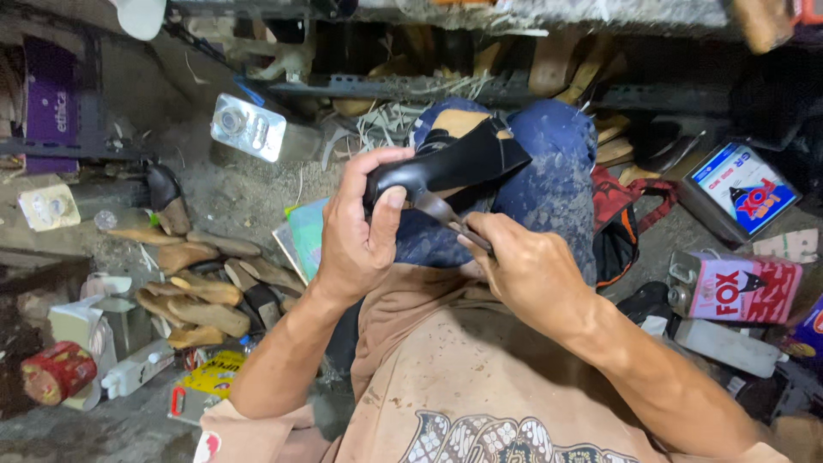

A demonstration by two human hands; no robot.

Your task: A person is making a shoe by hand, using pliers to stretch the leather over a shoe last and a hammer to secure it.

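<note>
Two bare hands at work over the lap, above a stained brown shirt (446,377). Left hand (356,227) clamped around the toe end of a black shoe (446,163), thumb pressed flat on the shiny upper, fingers wrapped over the top. Right hand (527,270) closed tight on the handle of a thin dark tool (450,216), blade end laid against the underside of the shoe just beside the left thumb. Shoe held up in the air between both hands, sole side turned toward the knees, tan insole showing at the open back. Behind it, bent knees in dusty blue jeans (549,180).

Lower left on the gritty floor (214,197): a red tin (58,371), a white plastic bottle (137,369), a yellow packet (210,377). Further up on that side, a heap of tan wooden shoe forms (201,291), then a shiny square metal can (249,127) lying tilted. To the right of the knees, a red and black bag (621,219); near it, a pink glue can (741,287), with a blue and white can (741,190) just beyond. Farthest off, a dark metal rack (403,86) stuffed with more tan soles and scraps, too dim to sort out.
</note>
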